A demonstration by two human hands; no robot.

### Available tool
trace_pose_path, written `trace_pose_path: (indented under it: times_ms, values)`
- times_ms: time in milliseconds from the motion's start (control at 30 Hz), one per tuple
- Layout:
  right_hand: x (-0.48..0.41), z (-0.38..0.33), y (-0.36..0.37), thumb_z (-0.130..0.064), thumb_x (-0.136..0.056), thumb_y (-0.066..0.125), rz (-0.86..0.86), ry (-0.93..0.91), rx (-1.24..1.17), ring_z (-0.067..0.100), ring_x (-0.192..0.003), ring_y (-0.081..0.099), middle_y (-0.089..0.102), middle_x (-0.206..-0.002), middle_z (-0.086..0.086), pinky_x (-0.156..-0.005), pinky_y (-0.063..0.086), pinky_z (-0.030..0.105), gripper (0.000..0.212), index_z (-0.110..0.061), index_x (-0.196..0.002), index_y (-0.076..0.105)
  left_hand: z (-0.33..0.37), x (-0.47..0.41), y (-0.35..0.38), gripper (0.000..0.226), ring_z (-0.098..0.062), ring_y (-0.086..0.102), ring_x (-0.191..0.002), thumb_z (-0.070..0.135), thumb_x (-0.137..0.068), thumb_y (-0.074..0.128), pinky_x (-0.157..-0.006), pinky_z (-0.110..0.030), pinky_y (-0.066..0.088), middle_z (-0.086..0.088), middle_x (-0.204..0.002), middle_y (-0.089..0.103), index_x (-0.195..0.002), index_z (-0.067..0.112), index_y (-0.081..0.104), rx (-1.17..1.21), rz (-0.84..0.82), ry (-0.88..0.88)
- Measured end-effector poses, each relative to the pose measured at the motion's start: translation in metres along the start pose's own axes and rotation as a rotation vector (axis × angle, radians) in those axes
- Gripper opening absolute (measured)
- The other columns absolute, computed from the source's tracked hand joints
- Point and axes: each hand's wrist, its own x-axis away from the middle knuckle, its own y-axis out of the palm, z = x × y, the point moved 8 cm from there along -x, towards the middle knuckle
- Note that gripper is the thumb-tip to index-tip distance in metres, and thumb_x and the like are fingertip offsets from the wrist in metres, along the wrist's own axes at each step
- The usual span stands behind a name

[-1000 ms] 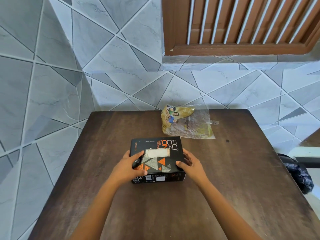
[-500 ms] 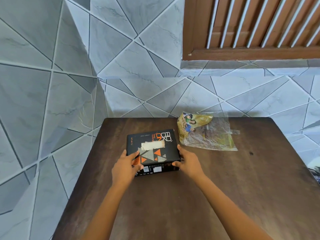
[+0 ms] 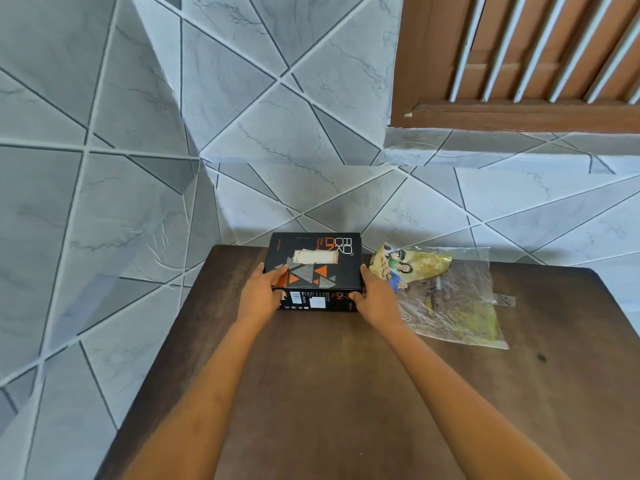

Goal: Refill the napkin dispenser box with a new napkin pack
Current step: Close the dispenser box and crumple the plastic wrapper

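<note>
A black napkin dispenser box with orange and grey triangles sits near the far left corner of the brown table. White napkin paper shows in the slot on its top. My left hand grips the box's left end, fingers over the top edge. My right hand grips its right end. A flattened clear and yellow plastic napkin pack wrapper lies on the table just right of the box, partly under my right hand.
Grey tiled walls close off the table at the left and the back. A brown slatted window is high on the right. The box stands close to the back wall.
Both hands have pushed the box away from me and to the left, from the table's middle toward the far left corner. The wrapper has stayed in place.
</note>
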Motion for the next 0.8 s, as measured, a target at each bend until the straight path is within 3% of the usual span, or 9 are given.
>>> trace_pose_path:
  times_ms: [167, 233, 367, 467, 533, 600, 700, 800]
  values:
    - [-0.004, 0.001, 0.002, -0.011, -0.085, 0.058, 0.003, 0.001, -0.067, 0.032, -0.115, 0.053, 0.052, -0.133, 0.017, -0.097, 0.045, 0.040, 0.065, -0.006, -0.141, 0.026, -0.001, -0.007, 0.002, 0.059, -0.035, 0.031, -0.138, 0.007, -0.087, 0.058, -0.111, -0.046, 0.033, -0.016, -0.155, 0.019, -0.139, 0.029, 0.039, -0.069, -0.019, -0.006]
    - [0.003, 0.004, -0.002, -0.011, -0.086, 0.057, -0.005, -0.021, -0.148, 0.030, -0.116, 0.054, 0.051, -0.135, 0.015, -0.099, 0.045, 0.039, 0.060, -0.008, -0.140, 0.031, 0.006, 0.002, 0.000, 0.055, -0.035, 0.026, -0.140, 0.012, -0.086, 0.060, -0.114, -0.047, 0.028, -0.018, -0.154, 0.021, -0.137, 0.025, 0.043, -0.101, 0.045, 0.031]
    - [0.024, 0.032, -0.040, -0.012, -0.086, 0.055, 0.168, 0.008, -0.256, 0.028, -0.109, 0.061, 0.062, -0.122, 0.016, -0.094, 0.048, 0.037, 0.041, -0.007, -0.126, 0.052, 0.059, 0.045, -0.002, 0.033, -0.030, 0.043, -0.128, 0.007, -0.085, 0.059, -0.106, -0.039, 0.034, -0.014, -0.136, 0.051, -0.116, 0.014, 0.063, 0.045, 0.287, 0.296]
    - [0.039, 0.077, -0.072, -0.020, -0.084, 0.054, 0.272, 0.093, -0.181, 0.029, -0.099, 0.064, 0.067, -0.113, 0.015, -0.081, 0.049, 0.033, 0.038, -0.009, -0.121, 0.057, 0.114, 0.075, 0.041, 0.028, -0.020, 0.049, -0.122, 0.011, -0.088, 0.056, -0.099, -0.022, 0.032, -0.004, -0.129, 0.057, -0.114, 0.015, 0.064, 0.126, 0.114, 0.478]
    - [0.046, 0.107, -0.084, -0.018, -0.084, 0.055, 0.255, 0.178, -0.096, 0.033, -0.099, 0.062, 0.066, -0.113, 0.018, -0.076, 0.047, 0.032, 0.040, -0.010, -0.124, 0.054, 0.138, 0.077, 0.082, 0.033, -0.019, 0.044, -0.127, 0.017, -0.090, 0.053, -0.103, -0.021, 0.029, -0.003, -0.135, 0.052, -0.123, 0.017, 0.058, 0.092, -0.066, 0.528]
    - [0.050, 0.136, -0.092, -0.017, -0.084, 0.055, 0.219, 0.223, 0.009, 0.034, -0.112, 0.055, 0.059, -0.124, 0.018, -0.087, 0.045, 0.036, 0.045, -0.011, -0.128, 0.049, 0.158, 0.068, 0.120, 0.043, -0.023, 0.035, -0.135, 0.024, -0.091, 0.051, -0.110, -0.031, 0.029, -0.008, -0.145, 0.040, -0.134, 0.020, 0.046, 0.013, -0.207, 0.524]
    - [0.056, 0.175, -0.091, -0.028, -0.087, 0.051, 0.087, 0.305, 0.236, 0.031, -0.137, 0.027, 0.032, -0.148, 0.014, -0.108, 0.030, 0.043, 0.056, -0.014, -0.138, 0.032, 0.173, 0.041, 0.159, 0.059, -0.035, 0.021, -0.141, 0.032, -0.091, 0.050, -0.110, -0.043, 0.031, -0.016, -0.156, 0.013, -0.145, 0.025, 0.025, -0.197, -0.304, 0.406]
    - [0.062, 0.204, -0.082, -0.036, -0.091, 0.045, -0.029, 0.347, 0.321, 0.028, -0.144, 0.006, 0.011, -0.156, 0.012, -0.116, 0.014, 0.042, 0.060, -0.018, -0.143, 0.020, 0.172, 0.014, 0.179, 0.062, -0.041, 0.027, -0.137, 0.035, -0.091, 0.047, -0.103, -0.047, 0.039, -0.021, -0.154, 0.009, -0.145, 0.027, 0.019, -0.318, -0.316, 0.264]
